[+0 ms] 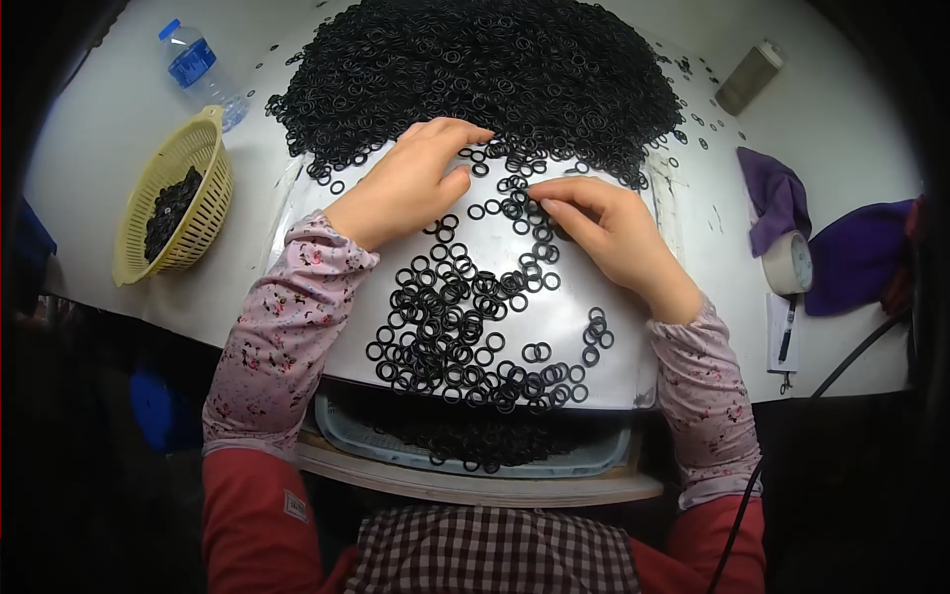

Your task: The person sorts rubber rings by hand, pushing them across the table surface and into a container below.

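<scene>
A large heap of black O-rings (475, 74) covers the far part of the white work surface. My left hand (416, 180) rests at the heap's near edge, its thumb and forefinger apart and nothing held between them. On the other side, my right hand (618, 233) has thumb and forefinger brought close together at a thin trail of O-rings (521, 210). Whether a ring sits between those fingertips cannot be made out. Closer to me, a looser cluster of O-rings (445, 332) spreads toward the front edge.
Below the front edge, a light blue tray (371, 445) in an open drawer holds more rings. At left stand a yellow basket (223, 183) with black pieces and a water bottle (193, 64). At right are a grey bottle (749, 79), purple cloth (772, 198), tape roll (787, 263) and pen (788, 332).
</scene>
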The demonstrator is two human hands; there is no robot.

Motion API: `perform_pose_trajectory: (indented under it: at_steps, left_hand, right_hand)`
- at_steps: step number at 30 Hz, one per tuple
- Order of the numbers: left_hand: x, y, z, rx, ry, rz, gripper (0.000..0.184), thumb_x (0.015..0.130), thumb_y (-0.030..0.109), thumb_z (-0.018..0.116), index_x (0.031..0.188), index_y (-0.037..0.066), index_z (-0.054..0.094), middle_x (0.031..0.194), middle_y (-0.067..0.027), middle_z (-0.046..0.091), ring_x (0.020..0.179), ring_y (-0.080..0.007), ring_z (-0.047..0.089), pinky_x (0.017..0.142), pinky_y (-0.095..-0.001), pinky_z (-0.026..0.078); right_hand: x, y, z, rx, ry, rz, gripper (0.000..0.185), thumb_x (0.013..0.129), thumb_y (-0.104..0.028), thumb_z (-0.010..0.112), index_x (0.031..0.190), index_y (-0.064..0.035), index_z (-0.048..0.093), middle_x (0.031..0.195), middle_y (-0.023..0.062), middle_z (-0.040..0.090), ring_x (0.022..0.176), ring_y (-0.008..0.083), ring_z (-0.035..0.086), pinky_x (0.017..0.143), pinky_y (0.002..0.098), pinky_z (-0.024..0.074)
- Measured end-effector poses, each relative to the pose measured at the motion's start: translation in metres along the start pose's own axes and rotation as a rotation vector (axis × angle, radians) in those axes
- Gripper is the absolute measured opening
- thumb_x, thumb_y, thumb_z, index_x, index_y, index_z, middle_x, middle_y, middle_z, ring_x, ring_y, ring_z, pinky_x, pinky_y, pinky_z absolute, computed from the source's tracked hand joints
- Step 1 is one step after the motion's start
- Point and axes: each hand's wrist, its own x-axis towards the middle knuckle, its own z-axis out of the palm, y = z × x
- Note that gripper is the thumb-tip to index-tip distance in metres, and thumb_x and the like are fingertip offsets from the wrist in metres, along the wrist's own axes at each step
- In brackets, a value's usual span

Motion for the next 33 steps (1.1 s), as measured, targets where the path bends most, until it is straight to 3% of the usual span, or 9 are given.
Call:
perform_pose_trajectory:
  at_steps: [3, 6, 8, 9, 11, 14, 24, 30, 33]
  left_hand:
    - [-0.005, -0.004, 0.009, 0.075, -0.010, 0.033, 0.042, 0.096, 0.008, 0.052, 0.137, 0.002, 0.060, 0.149, -0.0190, 0.052, 0.143, -0.0343, 0.043, 0.121, -0.0444, 0.034]
    - [-0.003, 0.003, 0.004, 0.065, -0.076, 0.056, 0.040, 0.096, 0.008, 0.052, 0.133, 0.001, 0.063, 0.146, -0.0183, 0.055, 0.140, -0.0333, 0.046, 0.119, -0.0433, 0.037]
    - [0.000, 0.009, -0.001, 0.011, -0.104, 0.073, 0.035, 0.095, 0.007, 0.054, 0.127, 0.001, 0.066, 0.134, -0.0159, 0.062, 0.128, -0.0319, 0.054, 0.112, -0.0425, 0.042]
    - [0.000, 0.011, -0.004, -0.015, -0.119, 0.080, 0.033, 0.094, 0.006, 0.054, 0.124, 0.000, 0.068, 0.128, -0.0147, 0.065, 0.123, -0.0312, 0.058, 0.109, -0.0421, 0.044]
    - [-0.001, 0.008, -0.004, -0.026, -0.096, 0.128, 0.029, 0.095, 0.004, 0.056, 0.121, 0.000, 0.069, 0.115, -0.0119, 0.070, 0.108, -0.0274, 0.065, 0.097, -0.0381, 0.051]
    - [-0.002, 0.017, -0.009, -0.156, -0.093, -0.013, 0.028, 0.098, 0.005, 0.056, 0.122, 0.001, 0.069, 0.115, -0.0122, 0.070, 0.105, -0.0238, 0.066, 0.093, -0.0348, 0.052]
    - [-0.002, 0.003, -0.007, -0.185, -0.082, -0.010, 0.029, 0.100, 0.004, 0.053, 0.125, 0.000, 0.067, 0.119, -0.0141, 0.070, 0.112, -0.0242, 0.067, 0.098, -0.0358, 0.052]
    - [-0.002, 0.003, -0.006, -0.185, -0.085, -0.028, 0.029, 0.101, 0.004, 0.051, 0.125, 0.000, 0.066, 0.120, -0.0144, 0.070, 0.114, -0.0247, 0.067, 0.100, -0.0362, 0.052]
    - [0.000, 0.002, -0.006, -0.193, -0.094, -0.053, 0.029, 0.101, 0.003, 0.051, 0.125, 0.000, 0.066, 0.120, -0.0144, 0.071, 0.114, -0.0248, 0.067, 0.100, -0.0361, 0.052]
  right_hand:
    - [0.002, -0.003, 0.000, -0.004, 0.191, -0.028, 0.027, 0.098, -0.011, 0.066, 0.123, -0.0050, 0.074, 0.116, 0.0135, 0.075, 0.096, 0.0212, 0.071, 0.087, 0.0318, 0.0558]
    - [0.008, 0.021, 0.001, -0.310, 0.296, -0.267, 0.027, 0.097, -0.012, 0.067, 0.122, -0.0046, 0.074, 0.111, 0.0134, 0.075, 0.095, 0.0217, 0.070, 0.083, 0.0313, 0.0561]
    - [0.000, 0.015, -0.002, -0.200, 0.135, -0.163, 0.024, 0.096, -0.012, 0.069, 0.118, -0.0044, 0.076, 0.107, 0.0128, 0.075, 0.091, 0.0208, 0.071, 0.080, 0.0306, 0.0566]
    - [-0.001, 0.010, -0.002, -0.020, 0.121, -0.062, 0.020, 0.095, -0.013, 0.071, 0.111, -0.0036, 0.077, 0.102, 0.0118, 0.075, 0.086, 0.0195, 0.071, 0.078, 0.0305, 0.0566]
    - [-0.003, 0.002, -0.007, -0.023, 0.158, -0.088, 0.018, 0.094, -0.014, 0.072, 0.108, -0.0029, 0.077, 0.099, 0.0116, 0.075, 0.083, 0.0185, 0.071, 0.075, 0.0303, 0.0561]
    - [-0.009, -0.012, -0.016, -0.094, 0.088, -0.092, 0.017, 0.091, -0.015, 0.075, 0.103, -0.0023, 0.077, 0.097, 0.0109, 0.073, 0.082, 0.0195, 0.070, 0.074, 0.0312, 0.0560]
    - [-0.045, -0.047, 0.018, -0.102, -0.402, -0.246, 0.023, 0.089, -0.014, 0.074, 0.107, -0.0018, 0.069, 0.100, 0.0149, 0.065, 0.089, 0.0337, 0.069, 0.078, 0.0409, 0.0569]
    - [-0.052, -0.053, 0.029, 0.190, -0.744, -0.347, 0.019, 0.090, -0.013, 0.077, 0.105, -0.0031, 0.072, 0.099, 0.0098, 0.068, 0.088, 0.0271, 0.070, 0.077, 0.0353, 0.0572]
    - [-0.048, -0.052, 0.040, 0.254, -0.504, -0.313, 0.022, 0.088, -0.012, 0.079, 0.108, -0.0056, 0.074, 0.102, 0.0089, 0.068, 0.091, 0.0248, 0.068, 0.078, 0.0329, 0.0559]
